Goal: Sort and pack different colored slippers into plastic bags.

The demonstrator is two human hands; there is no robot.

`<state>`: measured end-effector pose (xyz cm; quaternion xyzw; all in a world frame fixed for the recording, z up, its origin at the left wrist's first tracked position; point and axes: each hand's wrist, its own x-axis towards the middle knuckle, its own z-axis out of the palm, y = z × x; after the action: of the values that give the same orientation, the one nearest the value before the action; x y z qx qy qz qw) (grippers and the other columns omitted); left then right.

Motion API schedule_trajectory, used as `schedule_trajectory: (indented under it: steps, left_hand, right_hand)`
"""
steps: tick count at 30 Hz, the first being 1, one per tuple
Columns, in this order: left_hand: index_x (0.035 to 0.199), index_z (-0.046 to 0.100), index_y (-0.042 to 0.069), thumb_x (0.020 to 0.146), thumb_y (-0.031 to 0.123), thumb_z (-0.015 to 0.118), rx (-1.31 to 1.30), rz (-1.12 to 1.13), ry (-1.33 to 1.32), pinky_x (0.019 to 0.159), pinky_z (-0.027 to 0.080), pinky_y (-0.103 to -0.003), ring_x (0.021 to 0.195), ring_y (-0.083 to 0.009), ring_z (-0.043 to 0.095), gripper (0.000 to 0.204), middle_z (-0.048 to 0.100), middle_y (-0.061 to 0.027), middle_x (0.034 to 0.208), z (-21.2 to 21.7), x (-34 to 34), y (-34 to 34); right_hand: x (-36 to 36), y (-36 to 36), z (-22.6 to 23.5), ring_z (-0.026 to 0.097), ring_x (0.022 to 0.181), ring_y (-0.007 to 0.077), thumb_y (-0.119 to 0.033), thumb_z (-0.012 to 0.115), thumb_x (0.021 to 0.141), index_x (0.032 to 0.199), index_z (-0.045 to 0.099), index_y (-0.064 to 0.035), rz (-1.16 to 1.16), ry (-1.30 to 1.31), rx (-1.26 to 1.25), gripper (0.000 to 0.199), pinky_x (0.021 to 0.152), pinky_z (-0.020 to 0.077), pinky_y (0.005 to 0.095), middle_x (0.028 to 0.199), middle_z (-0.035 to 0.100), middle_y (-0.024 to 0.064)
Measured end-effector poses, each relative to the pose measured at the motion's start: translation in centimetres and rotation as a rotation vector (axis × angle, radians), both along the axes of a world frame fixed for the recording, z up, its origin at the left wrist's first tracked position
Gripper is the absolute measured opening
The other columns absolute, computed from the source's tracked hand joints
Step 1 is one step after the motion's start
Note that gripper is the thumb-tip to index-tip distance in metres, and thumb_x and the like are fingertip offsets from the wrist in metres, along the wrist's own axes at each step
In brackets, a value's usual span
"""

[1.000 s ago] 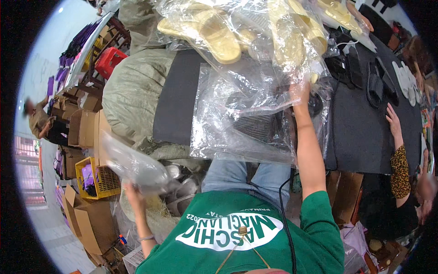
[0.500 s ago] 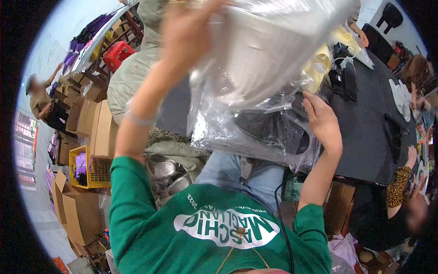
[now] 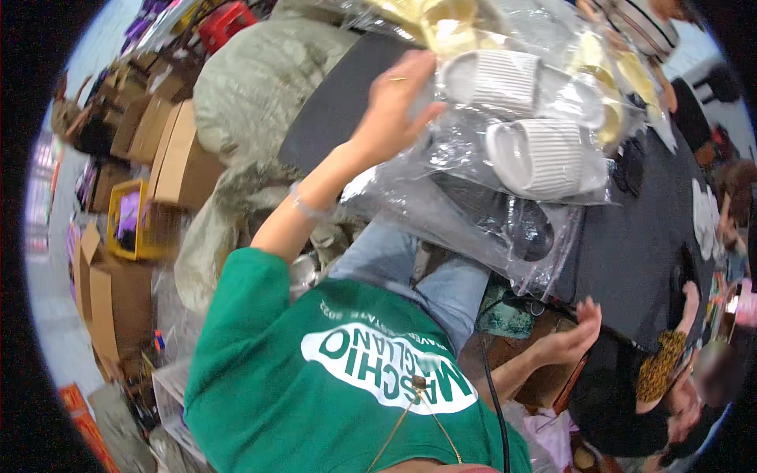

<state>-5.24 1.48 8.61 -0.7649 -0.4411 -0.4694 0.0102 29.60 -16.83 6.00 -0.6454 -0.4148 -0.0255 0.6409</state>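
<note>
My left hand (image 3: 398,106) is at the left edge of a clear plastic bag, thumb and fingers apart; whether it touches the film I cannot tell. Inside that bag lies a pair of pale grey ridged slide sandals (image 3: 544,158). Beneath it, nearer me, a clear bag (image 3: 465,225) with dark slides rests on the table's front edge. My right hand (image 3: 574,335) is off the table's near edge, holding nothing, with its fingers stretched out. Yellow slides (image 3: 449,24) in clear wrapping lie beyond the grey pair.
The black table (image 3: 623,260) runs off to the right, with white slides (image 3: 704,217) and dark ones on it. A stuffed grey-green sack (image 3: 260,87) stands at left, beside cardboard boxes (image 3: 181,165) and a yellow crate (image 3: 138,244). A co-worker's patterned sleeve (image 3: 661,366) is at right.
The grey slides' bag, raised and blurred before, now lies on the dark slides' bag. My left hand has opened beside it. My right hand has drawn back toward me from the dark slides' bag.
</note>
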Motion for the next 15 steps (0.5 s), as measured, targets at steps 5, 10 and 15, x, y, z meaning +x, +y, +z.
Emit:
schedule_trajectory:
  steps: [5,10,15]
  left_hand:
    - [0.124,0.047,-0.002,0.084,0.010,0.057,-0.145,0.934,-0.165,0.103,0.030,-0.038,0.119,-0.0306,0.044,0.042,0.050,-0.0176,0.124,-8.9,-10.4,-18.3]
    - [0.131,0.034,-0.006,0.080,0.011,0.059,-0.623,1.397,-0.213,0.107,0.025,-0.042,0.126,-0.0379,0.033,0.059,0.036,-0.0263,0.133,-19.2,-7.1,-38.3]
    - [0.137,0.022,-0.009,0.079,0.013,0.060,-0.816,1.415,-0.295,0.110,0.020,-0.043,0.132,-0.0409,0.024,0.073,0.025,-0.0305,0.140,-23.4,-5.0,-40.7]
  right_hand:
    - [4.6,-6.1,-9.4,0.044,0.063,0.0151,-0.023,0.038,0.097,0.096,0.058,0.0033,-0.157,0.205,-0.270,0.033,0.063,0.0393,0.0286,0.071,0.047,0.0035]
    - [1.8,-8.5,-23.2,0.056,0.082,0.0245,-0.016,0.044,0.094,0.094,0.059,-0.0008,0.277,0.536,-0.359,0.022,0.069,0.0468,0.0357,0.089,0.059,0.0135]
    - [-5.6,-3.9,-20.6,0.062,0.077,0.0272,-0.014,0.053,0.090,0.094,0.063,-0.0024,1.277,-0.086,-0.737,0.015,0.066,0.0479,0.0342,0.086,0.063,0.0124]
